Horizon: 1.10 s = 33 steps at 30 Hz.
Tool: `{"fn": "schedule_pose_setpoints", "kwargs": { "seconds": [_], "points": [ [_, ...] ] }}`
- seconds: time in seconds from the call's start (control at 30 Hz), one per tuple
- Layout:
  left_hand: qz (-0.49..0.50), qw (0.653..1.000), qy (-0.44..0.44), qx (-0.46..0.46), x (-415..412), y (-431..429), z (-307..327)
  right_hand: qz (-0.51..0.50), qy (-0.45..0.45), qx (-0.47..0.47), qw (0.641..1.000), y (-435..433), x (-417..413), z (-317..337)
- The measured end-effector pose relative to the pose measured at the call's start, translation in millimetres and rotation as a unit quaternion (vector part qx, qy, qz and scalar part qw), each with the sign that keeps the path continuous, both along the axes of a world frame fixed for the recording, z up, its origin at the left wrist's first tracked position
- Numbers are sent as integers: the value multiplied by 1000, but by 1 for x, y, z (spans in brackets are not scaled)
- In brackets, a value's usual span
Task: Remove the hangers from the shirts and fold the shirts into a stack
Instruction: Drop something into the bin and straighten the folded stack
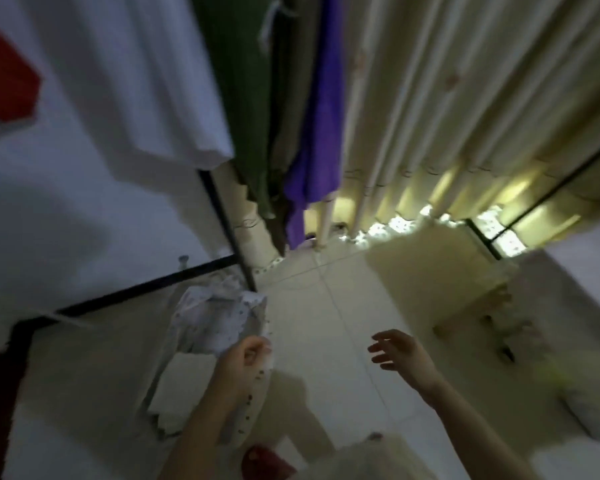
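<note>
The left hand (248, 355) is curled round a fold of a white dotted shirt (215, 323), which hangs crumpled just beyond it above the tiled floor (326, 323). The right hand (400, 351), apart to its side, is released, fingers spread, holding nothing. Beyond both hands hang a white shirt (136, 81), a green garment (243, 98) and a purple garment (319, 116), beside a pale curtain (447, 98)
</note>
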<state>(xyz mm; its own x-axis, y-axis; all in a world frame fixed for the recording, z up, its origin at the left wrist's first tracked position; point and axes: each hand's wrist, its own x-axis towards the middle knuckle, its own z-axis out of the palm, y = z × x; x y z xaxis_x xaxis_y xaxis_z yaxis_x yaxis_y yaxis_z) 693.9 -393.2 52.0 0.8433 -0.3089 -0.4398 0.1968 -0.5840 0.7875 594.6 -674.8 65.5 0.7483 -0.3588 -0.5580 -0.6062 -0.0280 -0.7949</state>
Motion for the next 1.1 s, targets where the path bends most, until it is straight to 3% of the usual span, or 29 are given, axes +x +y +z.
{"fn": "schedule_pose_setpoints", "kwargs": {
  "seconds": [0.17, 0.3, 0.57, 0.87, 1.1],
  "points": [
    [-43, 995, -66, -59, 1, -129, 22, -120, -39, -33, 991, -95, -103, 17],
    [-113, 988, -62, -79, -41, -236, 20, -204, -42, -60, 976, -178, -190, 30],
    [-203, 973, -25, -106, -136, -398, 25, -401, -61, -73, 911, -293, -323, 50],
    [-306, 948, -4, -89, -127, -532, 27, -482, -54, -26, 874, -366, -336, 36],
    [-356, 926, 38, -118, -72, -682, 4, -548, -45, -8, 835, -482, -304, 17]
  ]
}}
